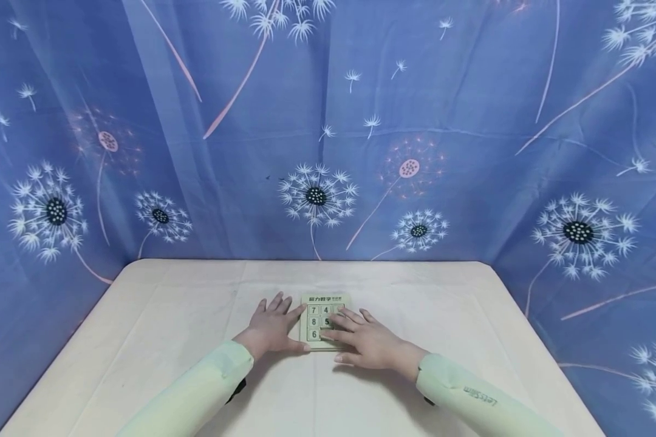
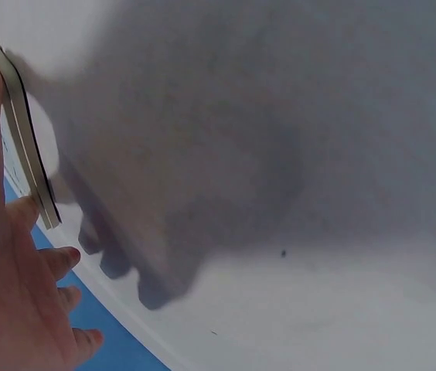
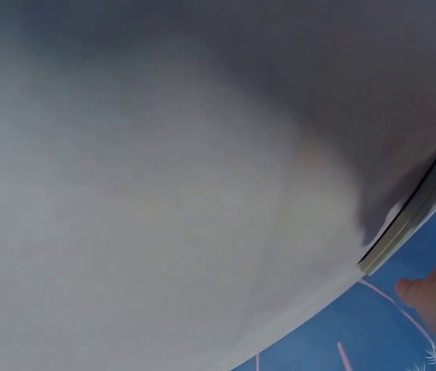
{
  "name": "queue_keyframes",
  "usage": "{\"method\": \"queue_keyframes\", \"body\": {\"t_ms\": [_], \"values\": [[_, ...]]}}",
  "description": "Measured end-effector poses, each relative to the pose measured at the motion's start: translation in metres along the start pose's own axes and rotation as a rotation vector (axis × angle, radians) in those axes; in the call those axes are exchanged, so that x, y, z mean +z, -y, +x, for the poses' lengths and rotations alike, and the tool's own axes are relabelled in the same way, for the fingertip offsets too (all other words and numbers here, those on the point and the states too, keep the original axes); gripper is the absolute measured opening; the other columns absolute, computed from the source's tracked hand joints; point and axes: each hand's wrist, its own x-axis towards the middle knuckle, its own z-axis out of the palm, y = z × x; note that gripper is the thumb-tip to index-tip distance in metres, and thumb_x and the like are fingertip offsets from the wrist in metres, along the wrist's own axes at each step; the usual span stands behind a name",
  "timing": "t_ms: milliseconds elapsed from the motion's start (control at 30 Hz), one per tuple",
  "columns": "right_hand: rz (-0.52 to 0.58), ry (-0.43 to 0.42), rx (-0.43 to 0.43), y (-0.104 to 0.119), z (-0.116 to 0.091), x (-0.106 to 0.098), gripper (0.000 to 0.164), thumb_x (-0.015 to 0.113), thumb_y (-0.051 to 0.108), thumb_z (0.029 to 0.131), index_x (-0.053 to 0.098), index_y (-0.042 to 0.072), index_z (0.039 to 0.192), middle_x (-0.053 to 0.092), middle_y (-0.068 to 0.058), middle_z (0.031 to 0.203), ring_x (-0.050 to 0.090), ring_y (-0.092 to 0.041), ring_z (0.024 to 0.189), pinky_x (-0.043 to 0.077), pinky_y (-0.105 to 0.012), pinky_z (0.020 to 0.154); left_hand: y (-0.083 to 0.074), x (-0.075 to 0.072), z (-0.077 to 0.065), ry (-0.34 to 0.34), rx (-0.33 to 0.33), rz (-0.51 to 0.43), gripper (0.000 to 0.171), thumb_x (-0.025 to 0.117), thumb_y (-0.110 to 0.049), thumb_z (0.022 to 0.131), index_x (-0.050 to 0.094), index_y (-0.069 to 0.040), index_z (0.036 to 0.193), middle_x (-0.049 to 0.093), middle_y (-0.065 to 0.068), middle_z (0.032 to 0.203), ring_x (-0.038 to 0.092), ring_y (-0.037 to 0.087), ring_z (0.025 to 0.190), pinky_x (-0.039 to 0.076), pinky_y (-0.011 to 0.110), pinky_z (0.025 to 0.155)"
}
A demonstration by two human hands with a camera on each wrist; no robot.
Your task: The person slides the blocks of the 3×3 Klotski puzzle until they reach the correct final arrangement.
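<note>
On the white tabletop lies a pale green number sliding puzzle (image 1: 319, 299), flat, with black digits on square tiles. The tiles reading 7, 4, 8, 5 and 6 show; the right side of the grid is hidden under fingers. My left hand (image 1: 270, 328) touches the puzzle's left edge with thumb and index finger, its other fingers spread away from it. Over the right half, my right hand (image 1: 374, 344) lays extended fingers on the tiles, its thumb close to the lower right corner. The left wrist view shows the thumb against the puzzle's side wall (image 2: 26, 135).
A white cloth-covered table (image 1: 197, 303) spreads around the puzzle, with rounded far corners. Blue curtains (image 1: 240, 200) printed with dandelions stand behind it and along both sides. Pale green sleeves (image 1: 197, 388) cover both forearms.
</note>
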Motion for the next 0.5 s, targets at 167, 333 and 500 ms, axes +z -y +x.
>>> {"method": "queue_keyframes", "body": {"t_ms": [167, 333, 500], "values": [[-0.024, 0.009, -0.018, -0.0012, 0.0044, 0.0014, 0.058, 0.049, 0.059, 0.101, 0.044, 0.037, 0.155, 0.035, -0.001, 0.168, 0.03, -0.036, 0.157, 0.032, -0.069, 0.121, 0.0001, 0.0013, -0.0004, -0.002, -0.001, 0.0, 0.097, 0.069, -0.074, 0.081, 0.039, -0.024, 0.159, 0.032, 0.015, 0.168, 0.021, 0.037, 0.16, 0.019, 0.061, 0.13], [-0.017, 0.025, -0.028, -0.0016, 0.0082, 0.0038, 0.058, 0.049, 0.061, 0.1, 0.045, 0.038, 0.154, 0.034, 0.0, 0.169, 0.03, -0.035, 0.157, 0.032, -0.069, 0.121, 0.0004, 0.0028, 0.001, 0.001, -0.002, 0.009, 0.097, 0.068, -0.075, 0.081, 0.039, -0.025, 0.159, 0.032, 0.014, 0.168, 0.022, 0.037, 0.16, 0.02, 0.061, 0.13], [-0.005, 0.045, -0.023, -0.0016, 0.0106, 0.0065, 0.057, 0.049, 0.061, 0.1, 0.046, 0.04, 0.153, 0.031, 0.002, 0.17, 0.027, -0.034, 0.159, 0.031, -0.068, 0.122, 0.0015, 0.0034, 0.0015, 0.01, -0.009, 0.003, 0.097, 0.068, -0.075, 0.082, 0.037, -0.026, 0.16, 0.031, 0.014, 0.169, 0.02, 0.036, 0.161, 0.018, 0.061, 0.13]]}}
